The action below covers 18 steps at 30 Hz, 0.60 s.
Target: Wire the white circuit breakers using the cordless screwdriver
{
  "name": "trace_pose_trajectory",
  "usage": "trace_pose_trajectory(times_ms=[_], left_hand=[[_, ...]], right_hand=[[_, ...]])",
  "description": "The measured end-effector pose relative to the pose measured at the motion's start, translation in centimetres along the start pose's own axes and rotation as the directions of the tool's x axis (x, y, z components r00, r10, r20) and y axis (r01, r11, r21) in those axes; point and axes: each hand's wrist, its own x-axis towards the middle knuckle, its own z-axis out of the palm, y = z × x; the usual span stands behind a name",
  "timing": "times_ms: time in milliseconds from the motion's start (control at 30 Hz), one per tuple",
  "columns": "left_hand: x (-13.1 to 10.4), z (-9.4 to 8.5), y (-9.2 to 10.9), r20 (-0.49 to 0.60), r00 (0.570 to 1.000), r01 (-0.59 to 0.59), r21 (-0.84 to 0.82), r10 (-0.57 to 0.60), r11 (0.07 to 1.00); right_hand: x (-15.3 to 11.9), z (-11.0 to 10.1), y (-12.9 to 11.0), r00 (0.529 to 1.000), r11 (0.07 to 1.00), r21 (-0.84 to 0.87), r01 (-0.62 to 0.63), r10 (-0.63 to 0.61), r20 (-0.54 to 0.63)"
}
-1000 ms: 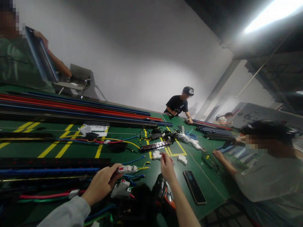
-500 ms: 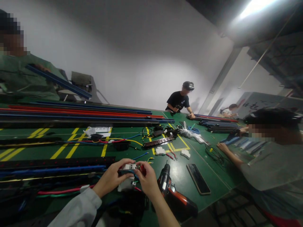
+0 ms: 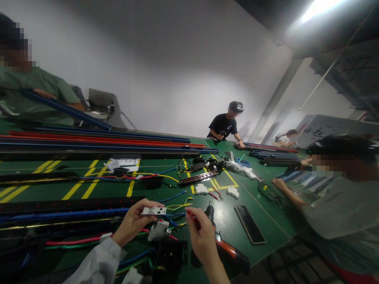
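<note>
My left hand (image 3: 133,223) holds a small white circuit breaker (image 3: 153,211) up above the green table (image 3: 148,189), pinched between thumb and fingers. My right hand (image 3: 200,236) is just to its right, its fingers closed on a short red wire (image 3: 192,216) whose end points toward the breaker. A second white breaker (image 3: 159,230) with wires lies below the held one. Blue and yellow wires (image 3: 177,206) lie just beyond the hands. An orange and black power screwdriver (image 3: 225,248) rests right of my right hand.
Long red, blue and black rails (image 3: 103,142) run across the far side; more black and blue rails (image 3: 65,209) lie near left. A phone (image 3: 249,224) lies to the right. A person in grey (image 3: 334,205) works at right, another in black (image 3: 226,126) far off, one in green (image 3: 32,94) at left.
My hands, together on the breaker half a second ago, have drawn apart: the left keeps the breaker, the right has pulled back with a red wire. The person at left has lowered a blue rail.
</note>
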Motion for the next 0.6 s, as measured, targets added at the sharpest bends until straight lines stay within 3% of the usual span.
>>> trace_pose_trajectory(times_ms=[367,600], left_hand=[[-0.2,-0.5,-1.1,0.097,0.994,-0.025,-0.201,0.046,0.979],[-0.2,-0.1,-0.3,0.131,0.987,-0.081,-0.078,0.091,0.994]], right_hand=[[0.1,1.6,-1.5,0.991,0.986,-0.127,0.110,-0.099,0.088],[0.0,2.3,-2.3,0.989,0.981,-0.169,0.093,-0.071,0.131]])
